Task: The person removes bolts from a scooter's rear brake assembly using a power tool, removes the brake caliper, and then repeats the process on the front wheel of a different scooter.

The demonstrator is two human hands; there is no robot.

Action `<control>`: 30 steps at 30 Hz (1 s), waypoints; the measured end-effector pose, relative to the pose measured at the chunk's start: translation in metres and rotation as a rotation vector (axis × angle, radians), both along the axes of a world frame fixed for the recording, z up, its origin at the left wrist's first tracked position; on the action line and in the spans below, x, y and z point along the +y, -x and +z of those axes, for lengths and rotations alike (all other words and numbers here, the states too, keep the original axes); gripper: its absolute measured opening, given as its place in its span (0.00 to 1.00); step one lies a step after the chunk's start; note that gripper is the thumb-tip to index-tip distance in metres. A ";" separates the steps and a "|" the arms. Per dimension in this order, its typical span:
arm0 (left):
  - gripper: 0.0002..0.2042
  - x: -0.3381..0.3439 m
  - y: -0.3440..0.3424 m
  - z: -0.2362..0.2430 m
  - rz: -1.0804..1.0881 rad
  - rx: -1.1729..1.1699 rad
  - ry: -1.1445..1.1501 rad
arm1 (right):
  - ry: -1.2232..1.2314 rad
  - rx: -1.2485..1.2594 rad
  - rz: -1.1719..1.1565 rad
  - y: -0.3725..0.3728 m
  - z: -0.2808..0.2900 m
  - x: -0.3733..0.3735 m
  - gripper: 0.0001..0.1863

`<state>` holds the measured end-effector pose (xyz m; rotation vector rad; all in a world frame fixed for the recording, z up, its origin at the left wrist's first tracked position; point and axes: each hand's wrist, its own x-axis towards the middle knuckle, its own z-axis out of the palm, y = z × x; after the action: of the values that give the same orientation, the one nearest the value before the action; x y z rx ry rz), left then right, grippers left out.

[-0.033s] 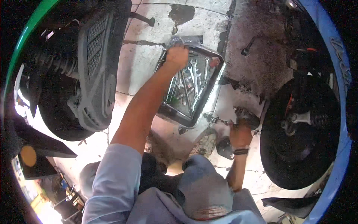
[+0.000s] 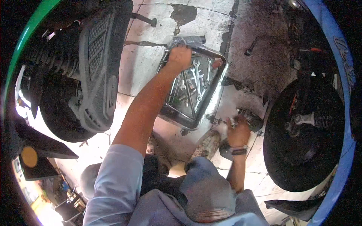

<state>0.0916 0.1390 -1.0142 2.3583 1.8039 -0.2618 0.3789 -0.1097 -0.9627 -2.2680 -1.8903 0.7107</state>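
My left hand (image 2: 180, 56) is closed at the far edge of a dark tray (image 2: 177, 119), right by a crumpled clear plastic bag (image 2: 188, 40). Whatever its fingers hold is hidden. Inside the tray lie several wrenches (image 2: 196, 71), sockets (image 2: 186, 101) and long bars (image 2: 189, 89). Off the tray's near right corner, my right hand (image 2: 239, 135) has its fingers curled together low over the floor. A small shiny bit shows at its fingertips, too small to name. Just beyond that hand sits a dark ribbed part (image 2: 252, 119).
A motorbike with a grey ridged cover (image 2: 98, 71) stands on the left. To the right is a black wheel (image 2: 301, 162) with a shock absorber (image 2: 320, 121). My shoe (image 2: 206, 145) is close to the tray. A dark stained patch (image 2: 252, 52) covers the floor at far right.
My right hand has shifted slightly up and left and turned, showing more of the dark part behind it. My left hand stays at the tray's far edge.
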 end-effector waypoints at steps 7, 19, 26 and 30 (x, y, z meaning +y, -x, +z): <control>0.15 -0.015 0.017 0.017 -0.100 -0.208 0.051 | 0.059 0.366 0.612 0.153 -0.065 0.047 0.24; 0.14 -0.121 0.080 0.081 0.745 -1.366 -0.132 | -0.045 0.034 1.051 0.186 -0.068 0.091 0.41; 0.15 -0.172 0.101 0.015 0.688 -0.874 -0.036 | -0.110 -0.104 0.984 0.110 -0.043 0.072 0.34; 0.17 -0.182 0.087 -0.008 0.674 -0.462 0.129 | 0.145 -0.162 0.950 0.111 -0.017 0.064 0.29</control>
<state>0.0043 -0.0425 -1.0218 1.4404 2.1037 0.2281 0.2678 -0.0455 -0.9801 -1.3940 -3.0795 0.7575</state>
